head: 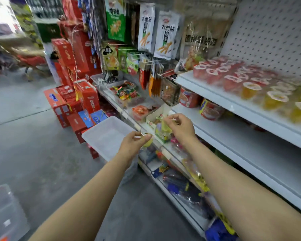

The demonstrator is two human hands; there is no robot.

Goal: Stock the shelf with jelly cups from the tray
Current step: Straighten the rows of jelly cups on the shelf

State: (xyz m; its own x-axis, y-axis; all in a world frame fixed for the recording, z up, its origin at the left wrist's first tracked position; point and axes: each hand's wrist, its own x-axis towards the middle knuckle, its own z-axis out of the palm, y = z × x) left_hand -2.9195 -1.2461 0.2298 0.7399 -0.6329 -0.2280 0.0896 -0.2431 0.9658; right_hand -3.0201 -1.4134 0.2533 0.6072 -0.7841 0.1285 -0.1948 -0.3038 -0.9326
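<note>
A white plastic tray (104,136) stands beside the shelving at centre, and nothing shows inside it. Just right of the tray, my left hand (133,143) pinches a yellow-green jelly cup (148,143) by its lid rim. My right hand (180,126) is higher and to the right, its fingertips pinching the top of a pale yellow jelly cup (161,127), which is blurred. The upper white shelf (215,96) at right carries rows of red jelly cups (221,73) and yellow jelly cups (274,100).
A bare white shelf (250,141) lies below the stocked one, with two red-lidded bowls (210,110) at its back left. Low shelves hold snack trays (127,94) and packets. Red gift boxes (73,101) are stacked on the floor at left. A clear bin (5,214) sits at bottom left.
</note>
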